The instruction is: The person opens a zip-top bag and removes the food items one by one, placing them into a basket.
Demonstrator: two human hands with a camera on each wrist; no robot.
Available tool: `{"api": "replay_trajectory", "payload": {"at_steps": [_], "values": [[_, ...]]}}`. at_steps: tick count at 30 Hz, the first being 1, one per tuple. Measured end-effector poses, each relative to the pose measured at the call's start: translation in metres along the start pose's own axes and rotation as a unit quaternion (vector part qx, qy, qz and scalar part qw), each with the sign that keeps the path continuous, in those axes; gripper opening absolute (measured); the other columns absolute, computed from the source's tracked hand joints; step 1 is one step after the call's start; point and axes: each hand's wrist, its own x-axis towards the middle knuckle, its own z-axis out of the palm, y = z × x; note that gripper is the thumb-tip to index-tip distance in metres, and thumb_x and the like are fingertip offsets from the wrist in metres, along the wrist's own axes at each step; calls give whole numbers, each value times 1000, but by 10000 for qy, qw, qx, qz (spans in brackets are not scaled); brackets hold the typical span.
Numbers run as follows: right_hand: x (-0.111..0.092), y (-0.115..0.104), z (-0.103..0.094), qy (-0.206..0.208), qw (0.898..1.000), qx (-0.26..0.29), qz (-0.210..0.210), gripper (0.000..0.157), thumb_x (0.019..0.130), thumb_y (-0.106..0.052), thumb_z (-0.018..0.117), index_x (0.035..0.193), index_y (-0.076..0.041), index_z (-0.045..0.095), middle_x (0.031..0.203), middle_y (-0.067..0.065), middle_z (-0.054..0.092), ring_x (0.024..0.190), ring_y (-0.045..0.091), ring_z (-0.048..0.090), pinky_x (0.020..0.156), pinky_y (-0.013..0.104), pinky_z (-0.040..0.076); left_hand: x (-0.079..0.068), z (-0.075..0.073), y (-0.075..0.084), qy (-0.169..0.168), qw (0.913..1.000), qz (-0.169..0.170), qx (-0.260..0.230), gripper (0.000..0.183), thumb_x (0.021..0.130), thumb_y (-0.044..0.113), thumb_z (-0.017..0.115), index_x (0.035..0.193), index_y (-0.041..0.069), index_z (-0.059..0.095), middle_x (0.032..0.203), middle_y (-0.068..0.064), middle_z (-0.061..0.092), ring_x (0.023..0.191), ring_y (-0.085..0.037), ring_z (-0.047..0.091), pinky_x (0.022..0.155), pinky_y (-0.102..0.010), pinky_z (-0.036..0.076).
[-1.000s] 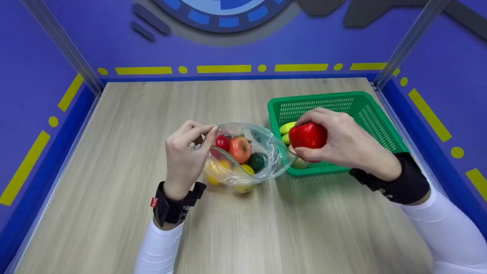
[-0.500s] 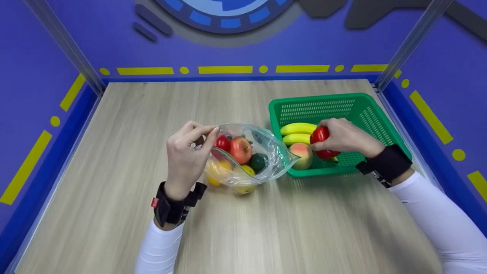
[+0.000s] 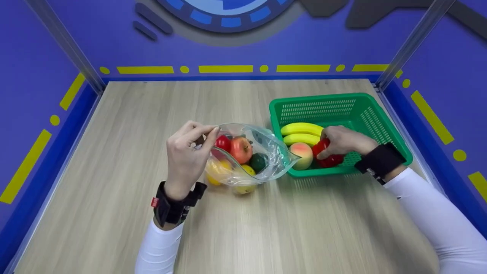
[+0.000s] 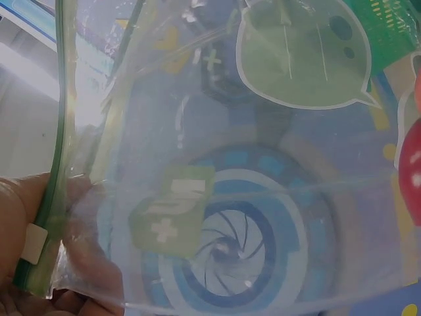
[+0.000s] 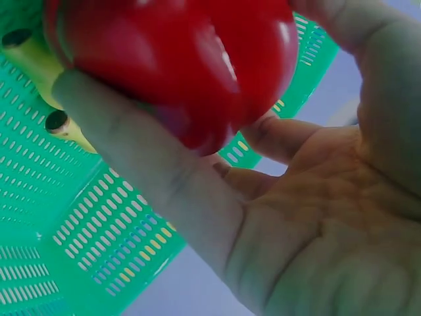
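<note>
My left hand (image 3: 188, 154) pinches the rim of a clear zip bag (image 3: 272, 167) between thumb and fingertips. In the left wrist view the bag's green zip strip (image 4: 56, 131) runs past the thumb. The bag's mouth gapes, showing an apple (image 3: 241, 150), a smaller red fruit (image 3: 223, 142), a dark green item (image 3: 258, 163) and yellow fruit. Down in the green basket (image 3: 390, 131), my right hand (image 3: 344, 140) holds a red bell pepper (image 3: 330, 158). Its fingers wrap the pepper's sides in the right wrist view. A peach (image 3: 301, 156) and bananas (image 3: 302, 133) lie left of it.
The basket stands on the right of the wooden table (image 3: 133, 152), with the bag's right tip reaching over its near left rim. Blue panels (image 3: 236, 53) with metal corner posts enclose the table's back and sides.
My right hand has carried the red bell pepper rightward from near the bag's mouth and lowered it into the basket, uncovering the bananas and peach. The left hand and bag stay nearly still.
</note>
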Motion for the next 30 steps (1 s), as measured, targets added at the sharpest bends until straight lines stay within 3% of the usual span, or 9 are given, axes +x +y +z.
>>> {"api": "replay_trajectory", "payload": {"at_steps": [6,9,12,16,20,24,28,30], "values": [[-5,2,-2,-52,9998,87,-179,46,92,-26,82,120,7,65,107,21,65,81,25,56,66,31,47,0,0,1,-22,10000,0,-16,3,90,1,80,92,1,83,78,-9,69,65,-12,55,65,-10,41],[-8,0,-4,72,9998,107,-177,44,94,-25,80,122,6,65,117,25,65,82,27,60,70,36,53,0,1,0,-15,10000,39,-25,3,90,1,81,92,1,83,78,-10,69,65,-13,56,65,-11,42],[-13,-8,-10,423,9989,3,-220,44,95,-25,80,124,5,65,127,30,66,91,31,63,82,45,60,-1,1,0,-21,10000,69,-43,3,90,0,81,92,1,83,78,-11,69,65,-13,56,65,-10,43],[-30,-32,-20,1227,9911,14,-523,39,96,-22,79,123,3,68,125,27,71,102,37,67,92,54,61,-1,2,0,-28,9999,91,-42,4,90,-1,80,92,2,83,78,-11,69,65,-13,57,65,-10,43],[-54,-70,-27,2210,9677,190,-1195,28,96,-21,79,115,-2,70,112,18,76,99,32,72,87,50,64,-1,2,0,-16,9999,94,-37,4,90,-1,80,91,2,83,78,-10,69,64,-13,57,64,-11,43],[-75,-110,-25,3018,9275,280,-2187,22,94,-19,82,107,-5,72,102,10,77,88,23,74,76,39,65,0,1,1,-26,10000,53,-76,3,91,1,80,92,2,83,78,-10,69,64,-11,56,64,-10,42],[-85,-144,-16,3080,8935,239,-3260,18,92,-13,83,105,-4,75,99,9,79,86,19,76,74,32,65,0,1,1,-2,9999,19,-104,3,89,0,81,92,0,83,79,-11,70,65,-11,55,64,-10,42],[-85,-159,-11,2808,8933,143,-3508,18,93,-12,82,109,-4,77,102,9,80,89,19,77,77,32,65,0,2,1,-9,9999,25,-101,3,89,-1,81,92,0,83,78,-11,70,65,-11,56,64,-10,43]]}}
